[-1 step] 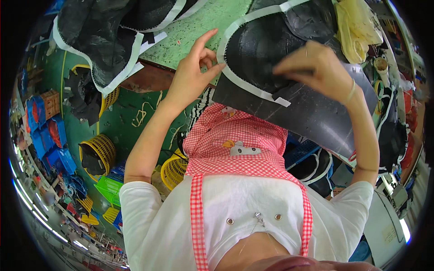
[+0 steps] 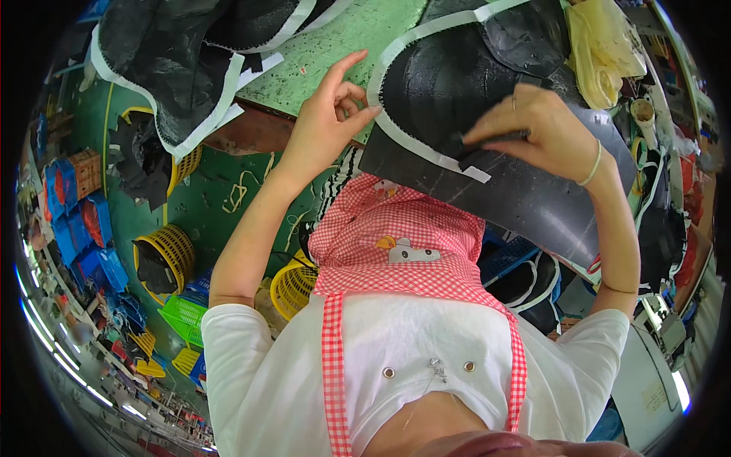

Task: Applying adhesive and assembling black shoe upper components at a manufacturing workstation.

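In front of me a curved black piece with a white taped edge [image 2: 434,84] lies on a dark board [image 2: 533,190]. My left hand [image 2: 335,107] is at its left edge, index finger stretched and thumb apart, the thumb tip by the white border. The left hand holds nothing that I can see. Over the lower right of the black piece, my right hand [image 2: 537,126] is closed, with a slim dark object [image 2: 499,142] at its fingertips. Its kind I cannot make out. A short white tape end [image 2: 477,174] sticks out at the lower edge.
More black pieces with white edging [image 2: 164,84] hang over the left end of the green tabletop [image 2: 327,46]. A yellow plastic bag [image 2: 601,53] lies at the back right. Yellow baskets [image 2: 171,255] stand on the green floor, one with dark scraps; blue crates [image 2: 84,228] are farther left.
My right hand has shifted slightly down and is less blurred, so the dark object at its fingertips shows more clearly. My left hand stays in place.
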### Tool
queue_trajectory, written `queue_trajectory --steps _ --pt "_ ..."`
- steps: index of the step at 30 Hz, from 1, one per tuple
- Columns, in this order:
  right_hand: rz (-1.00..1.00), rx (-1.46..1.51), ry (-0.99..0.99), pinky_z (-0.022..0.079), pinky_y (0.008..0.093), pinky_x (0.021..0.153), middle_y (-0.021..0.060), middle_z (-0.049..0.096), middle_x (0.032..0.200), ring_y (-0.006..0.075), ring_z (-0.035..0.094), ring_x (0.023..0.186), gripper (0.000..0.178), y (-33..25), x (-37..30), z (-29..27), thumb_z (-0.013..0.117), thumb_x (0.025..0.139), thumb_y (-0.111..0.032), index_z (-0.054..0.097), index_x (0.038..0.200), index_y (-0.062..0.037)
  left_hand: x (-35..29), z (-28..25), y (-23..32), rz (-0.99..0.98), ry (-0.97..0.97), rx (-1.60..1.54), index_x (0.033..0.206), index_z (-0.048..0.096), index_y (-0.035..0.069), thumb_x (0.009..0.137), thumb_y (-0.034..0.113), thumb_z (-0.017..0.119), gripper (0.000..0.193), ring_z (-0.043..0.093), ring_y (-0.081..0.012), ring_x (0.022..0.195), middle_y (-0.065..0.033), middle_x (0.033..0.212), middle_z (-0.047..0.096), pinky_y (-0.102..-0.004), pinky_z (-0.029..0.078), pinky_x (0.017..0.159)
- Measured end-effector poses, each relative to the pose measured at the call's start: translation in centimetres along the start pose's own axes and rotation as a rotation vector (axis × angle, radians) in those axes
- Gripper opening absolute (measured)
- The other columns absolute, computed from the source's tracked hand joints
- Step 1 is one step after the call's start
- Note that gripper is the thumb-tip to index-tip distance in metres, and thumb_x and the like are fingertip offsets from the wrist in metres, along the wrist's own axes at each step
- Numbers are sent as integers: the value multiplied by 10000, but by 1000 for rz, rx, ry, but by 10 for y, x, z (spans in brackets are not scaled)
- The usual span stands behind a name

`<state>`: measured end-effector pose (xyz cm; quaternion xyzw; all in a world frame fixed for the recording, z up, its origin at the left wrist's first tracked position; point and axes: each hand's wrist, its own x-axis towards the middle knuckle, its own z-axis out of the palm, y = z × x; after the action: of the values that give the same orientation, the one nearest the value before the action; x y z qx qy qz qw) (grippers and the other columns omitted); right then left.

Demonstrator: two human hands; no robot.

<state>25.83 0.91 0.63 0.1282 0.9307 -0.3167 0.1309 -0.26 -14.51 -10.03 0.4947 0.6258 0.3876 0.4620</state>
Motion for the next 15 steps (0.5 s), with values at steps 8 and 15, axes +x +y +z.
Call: queue_trajectory --steps 8,15 --pt "-81 -170 517 522 376 852 40 760 1058 269 683 943 327 2 50 20 776 788 -111 788 1101 -206 5 -5 -3 -178 -67 -229 1333 477 19 941 56 736 472 572 -47 673 -7 876 631 -218 451 559" --pt "-57 0 136 513 359 821 52 772 1056 243 666 913 357 19 -28 0 774 753 -20 788 1101 -100 0 -12 9 -187 -105 -112 1415 463 80 942 36 698 530 622 -97 738 -22 959 650 -249 460 572"
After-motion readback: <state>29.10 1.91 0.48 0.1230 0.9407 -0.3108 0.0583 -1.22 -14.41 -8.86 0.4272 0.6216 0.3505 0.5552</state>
